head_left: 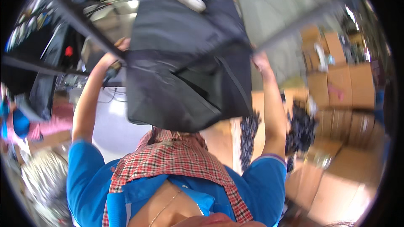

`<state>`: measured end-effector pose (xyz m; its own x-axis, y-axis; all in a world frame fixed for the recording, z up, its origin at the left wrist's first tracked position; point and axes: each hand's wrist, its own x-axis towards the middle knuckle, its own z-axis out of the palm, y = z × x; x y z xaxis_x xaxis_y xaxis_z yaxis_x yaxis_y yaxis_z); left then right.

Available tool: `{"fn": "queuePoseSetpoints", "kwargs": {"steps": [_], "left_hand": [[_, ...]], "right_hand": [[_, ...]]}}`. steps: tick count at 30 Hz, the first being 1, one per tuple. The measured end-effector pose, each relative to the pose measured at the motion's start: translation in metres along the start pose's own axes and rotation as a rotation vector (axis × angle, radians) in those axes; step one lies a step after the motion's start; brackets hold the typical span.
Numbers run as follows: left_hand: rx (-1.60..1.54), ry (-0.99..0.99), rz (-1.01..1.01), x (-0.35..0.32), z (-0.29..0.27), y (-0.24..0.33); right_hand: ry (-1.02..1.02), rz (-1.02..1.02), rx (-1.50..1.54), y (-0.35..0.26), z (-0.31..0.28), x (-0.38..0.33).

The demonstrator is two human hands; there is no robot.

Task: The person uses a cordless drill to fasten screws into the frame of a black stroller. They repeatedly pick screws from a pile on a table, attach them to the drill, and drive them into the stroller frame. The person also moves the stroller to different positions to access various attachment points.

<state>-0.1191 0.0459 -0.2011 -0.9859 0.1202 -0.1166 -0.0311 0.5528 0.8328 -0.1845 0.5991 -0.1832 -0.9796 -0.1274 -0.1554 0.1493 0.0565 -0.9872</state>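
Beyond my red-checked apron point(168, 153), my left hand point(112, 57) and right hand point(261, 64) gripped opposite side edges of a dark fabric piece point(176, 54), fingertips hidden, in what looked like a step of holding it up and spreading it; the next move seemed to call for an even pull from both sides. It hung between my fingers, its nearer half black, creased and gaping at a slanted opening, its farther half smoother and greyer, reaching past my hands into blur.
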Motion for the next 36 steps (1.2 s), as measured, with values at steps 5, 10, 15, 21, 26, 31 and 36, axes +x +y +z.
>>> {"fn": "queuePoseSetpoints", "kwargs": {"steps": [5,10,15,21,26,31,36], "left_hand": [[-0.97,-0.049,-0.593,-0.156,0.037,-0.069],[-0.935,-0.482,-0.979,-0.215,0.143,-0.054],[-0.658,-0.673,-0.709,-0.152,0.241,0.048],[-0.471,-0.845,-0.437,-0.15,0.268,0.162],[-0.382,-0.969,-0.416,-0.162,0.284,0.195],[-0.45,-1.137,-0.271,-0.174,0.295,0.207],[-0.494,-1.24,-0.184,-0.182,0.318,0.233]], "right_hand": [[0.339,0.007,-0.023,0.019,-0.109,-0.184],[0.646,0.217,-0.117,0.138,-0.173,-0.371],[0.812,0.23,-0.833,0.218,-0.14,-0.409],[0.907,0.054,-1.02,0.245,-0.114,-0.401],[0.931,-0.038,-1.125,0.252,-0.117,-0.394],[0.865,-0.137,-0.142,0.19,-0.082,-0.384],[0.424,-0.145,0.758,0.166,-0.046,-0.377]]}}
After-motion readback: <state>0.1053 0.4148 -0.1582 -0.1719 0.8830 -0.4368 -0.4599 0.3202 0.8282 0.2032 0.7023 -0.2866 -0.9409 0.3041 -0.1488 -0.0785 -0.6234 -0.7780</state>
